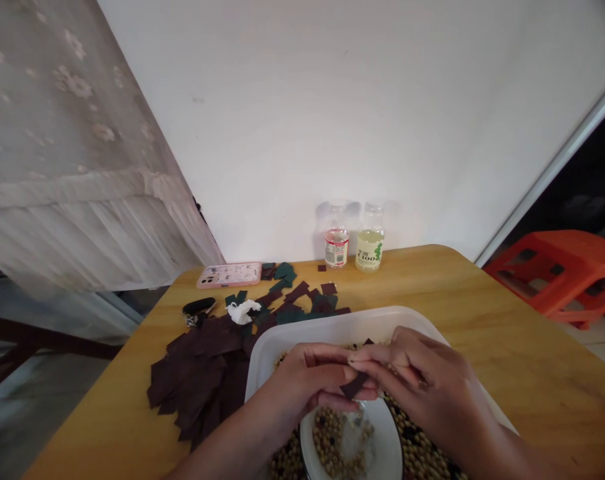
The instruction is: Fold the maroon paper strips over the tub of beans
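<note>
My left hand [317,377] is closed on a small dark brown fabric piece [353,387], held above a white bowl [391,433]. My right hand [422,373] meets it from the right, thumb and fingertips pinched together at the piece's upper edge. Whether a bead or something else sits in that pinch is hard to make out. Tan and dark beads [332,443] lie in the bowl beside a whitish, translucent patch. The bowl rests in a white tray [267,340] with many more such beads around it.
A heap of dark brown pieces [197,367] spreads left of the tray, with green pieces [285,272] behind. A pink phone [230,275], black key fob [199,307], crumpled tissue [242,311] and two bottles [370,248] stand or lie farther back. An orange stool [557,273] is at right.
</note>
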Available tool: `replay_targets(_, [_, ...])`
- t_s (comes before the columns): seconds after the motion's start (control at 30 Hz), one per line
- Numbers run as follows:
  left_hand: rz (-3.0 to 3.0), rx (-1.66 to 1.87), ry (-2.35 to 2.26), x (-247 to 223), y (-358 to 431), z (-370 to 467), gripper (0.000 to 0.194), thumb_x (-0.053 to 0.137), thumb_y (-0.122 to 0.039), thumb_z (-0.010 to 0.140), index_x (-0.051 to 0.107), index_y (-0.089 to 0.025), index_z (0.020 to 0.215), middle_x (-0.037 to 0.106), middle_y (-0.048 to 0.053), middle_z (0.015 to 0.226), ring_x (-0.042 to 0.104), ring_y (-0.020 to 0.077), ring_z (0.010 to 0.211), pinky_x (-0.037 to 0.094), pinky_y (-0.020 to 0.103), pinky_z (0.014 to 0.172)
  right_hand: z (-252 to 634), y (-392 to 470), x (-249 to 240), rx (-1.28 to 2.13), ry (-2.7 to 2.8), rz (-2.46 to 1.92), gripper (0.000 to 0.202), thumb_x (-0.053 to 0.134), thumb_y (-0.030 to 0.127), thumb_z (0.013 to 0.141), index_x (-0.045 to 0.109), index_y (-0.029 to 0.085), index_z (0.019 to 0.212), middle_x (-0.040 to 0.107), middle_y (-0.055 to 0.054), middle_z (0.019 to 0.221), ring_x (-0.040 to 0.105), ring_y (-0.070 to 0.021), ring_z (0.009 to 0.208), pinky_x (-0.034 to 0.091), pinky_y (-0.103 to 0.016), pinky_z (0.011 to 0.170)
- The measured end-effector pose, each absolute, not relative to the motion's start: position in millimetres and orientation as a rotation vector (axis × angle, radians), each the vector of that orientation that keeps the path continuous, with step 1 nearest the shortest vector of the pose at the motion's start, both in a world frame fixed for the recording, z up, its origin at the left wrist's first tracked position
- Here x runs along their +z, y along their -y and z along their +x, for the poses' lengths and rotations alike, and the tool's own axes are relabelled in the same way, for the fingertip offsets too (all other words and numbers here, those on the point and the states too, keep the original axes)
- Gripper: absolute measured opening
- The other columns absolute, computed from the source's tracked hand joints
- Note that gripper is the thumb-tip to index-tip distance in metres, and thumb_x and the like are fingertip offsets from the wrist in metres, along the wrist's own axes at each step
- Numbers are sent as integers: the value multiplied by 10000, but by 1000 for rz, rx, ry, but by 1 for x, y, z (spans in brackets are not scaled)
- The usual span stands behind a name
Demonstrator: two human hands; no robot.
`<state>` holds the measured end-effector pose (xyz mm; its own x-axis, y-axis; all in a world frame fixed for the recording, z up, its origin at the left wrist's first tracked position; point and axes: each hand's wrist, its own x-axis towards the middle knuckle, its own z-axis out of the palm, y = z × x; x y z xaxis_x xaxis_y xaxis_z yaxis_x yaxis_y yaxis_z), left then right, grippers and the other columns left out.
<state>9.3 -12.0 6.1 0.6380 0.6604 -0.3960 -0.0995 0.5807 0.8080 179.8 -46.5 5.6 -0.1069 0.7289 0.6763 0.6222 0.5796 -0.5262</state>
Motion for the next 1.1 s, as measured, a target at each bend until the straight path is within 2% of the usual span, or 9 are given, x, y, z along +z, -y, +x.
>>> replay_targets(0.17, [825, 524, -776, 7, 13, 9, 213, 671, -218, 696, 679, -128, 889, 706, 104, 834, 674, 183, 771, 516, 190, 613, 180, 47, 4, 157, 1729, -1151, 419, 560, 163, 823, 234, 224, 568, 405, 62, 488, 675, -152, 635, 463, -167, 467])
replay_targets(0.33, [876, 514, -756, 8, 14, 9, 221, 654, -227, 717, 679, -110, 904, 703, 105, 842, 669, 172, 785, 507, 170, 614, 181, 47, 2, 144, 1808, -1128, 415, 561, 167, 819, 243, 219, 558, 412, 63, 474, 649, -135, 551, 475, -179, 473])
replay_targets(0.47, [844, 542, -783, 7, 14, 8, 226, 667, -242, 710, 679, -121, 900, 703, 106, 841, 670, 171, 777, 496, 158, 591, 181, 46, 3, 164, 1704, -1152, 425, 559, 183, 828, 228, 224, 565, 405, 59, 485, 670, -150, 611, 466, -167, 458])
replay_targets(0.63, [835, 551, -794, 7, 14, 9, 249, 702, -239, 663, 684, -107, 873, 702, 110, 820, 671, 180, 755, 507, 180, 600, 179, 47, 5, 125, 1824, -1095, 418, 549, 160, 825, 242, 221, 547, 392, 67, 467, 626, -120, 508, 481, -174, 470])
replay_targets(0.77, [837, 569, -780, 6, 13, 9, 213, 676, -236, 693, 687, -124, 873, 704, 98, 806, 670, 171, 764, 502, 167, 595, 181, 47, 4, 148, 1748, -1115, 418, 555, 156, 825, 248, 223, 550, 434, 55, 480, 671, -150, 629, 469, -169, 464])
replay_targets(0.9, [839, 566, -779, 6, 12, 9, 223, 691, -228, 673, 688, -111, 863, 703, 105, 811, 670, 181, 764, 509, 183, 611, 181, 47, 4, 124, 1844, -1068, 381, 536, 139, 824, 297, 219, 539, 485, 48, 483, 628, -123, 520, 486, -188, 471])
replay_targets(1.1, [817, 591, -763, 5, 12, 9, 209, 696, -223, 675, 688, -122, 858, 705, 98, 817, 671, 179, 764, 510, 178, 595, 182, 47, 5, 162, 1772, -1115, 417, 540, 153, 833, 249, 219, 541, 435, 55, 471, 656, -135, 585, 475, -174, 468])
